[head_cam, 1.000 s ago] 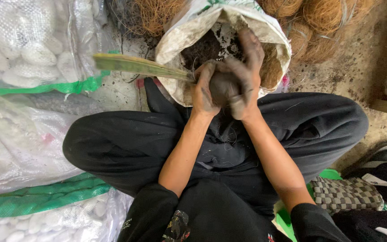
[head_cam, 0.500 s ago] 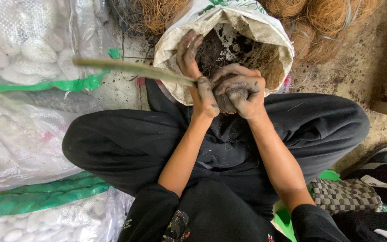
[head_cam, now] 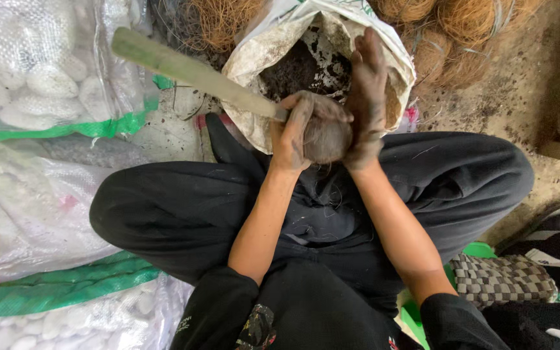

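Two big clear sacks of white pebbles (head_cam: 40, 84) crowd the person's left side, with a second, woven white-and-green sack (head_cam: 27, 246) below them, and bundles of brown coconut fibre (head_cam: 461, 26) lie along the top edge. Between the knees stands an open white sack of dark soil (head_cam: 306, 71), its mouth rolled back and leaning toward the lap (nothing props it, as far as I can see).

Next in size is the long pale green stick (head_cam: 189, 68), which slants up and to the left from the hands. Its lower end disappears into the soil ball (head_cam: 325, 133), a dark rounded lump held just above the sack's near rim and over the black trousers.

The left hand (head_cam: 293, 133) is curled around the ball and the base of the stick, fingers wrapped over the top. The right hand (head_cam: 365, 97) is flat, fingers straight and pressed together, palm against the ball's far side.

My judgement of the risks: uneven pressure from the flat palm could crack the lump, dropping crumbs on the lap rather than in the sack. The stick, long and held only at its buried end, could lever loose and split the ball. A nudge from a knee might tip the sack.
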Action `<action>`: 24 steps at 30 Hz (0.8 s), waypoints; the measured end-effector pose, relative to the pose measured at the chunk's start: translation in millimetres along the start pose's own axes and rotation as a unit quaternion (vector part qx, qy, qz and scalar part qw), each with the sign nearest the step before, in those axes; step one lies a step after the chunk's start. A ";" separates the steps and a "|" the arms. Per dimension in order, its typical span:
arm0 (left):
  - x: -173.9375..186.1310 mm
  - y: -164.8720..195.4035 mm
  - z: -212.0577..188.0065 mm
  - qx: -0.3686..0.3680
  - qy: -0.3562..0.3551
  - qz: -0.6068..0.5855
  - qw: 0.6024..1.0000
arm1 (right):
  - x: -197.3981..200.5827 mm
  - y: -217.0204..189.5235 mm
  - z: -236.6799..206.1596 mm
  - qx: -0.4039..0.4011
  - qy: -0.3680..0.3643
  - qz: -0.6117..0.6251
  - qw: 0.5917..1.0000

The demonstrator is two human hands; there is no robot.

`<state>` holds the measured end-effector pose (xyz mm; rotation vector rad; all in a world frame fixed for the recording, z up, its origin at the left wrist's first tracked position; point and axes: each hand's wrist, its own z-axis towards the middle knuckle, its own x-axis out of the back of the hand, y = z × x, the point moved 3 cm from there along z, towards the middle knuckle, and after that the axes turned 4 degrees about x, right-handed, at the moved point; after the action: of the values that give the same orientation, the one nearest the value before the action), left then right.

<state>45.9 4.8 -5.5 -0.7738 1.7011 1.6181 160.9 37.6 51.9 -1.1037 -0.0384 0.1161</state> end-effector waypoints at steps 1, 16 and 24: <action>-0.5 1.0 -0.7 -0.018 -0.014 0.007 1.000 | 0.0 2.1 0.2 -0.026 0.004 0.046 0.999; -22.2 16.6 11.7 -0.134 0.104 0.265 0.949 | -1.9 -30.0 14.1 0.098 -0.075 -0.093 0.988; -2.3 -5.5 7.9 0.031 0.080 -0.014 0.996 | -9.2 -12.8 4.4 0.054 -0.042 -0.166 0.984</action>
<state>52.1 12.3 -7.2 -0.9127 1.8352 1.5113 152.4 34.8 65.5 -0.9707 -0.2876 -0.1345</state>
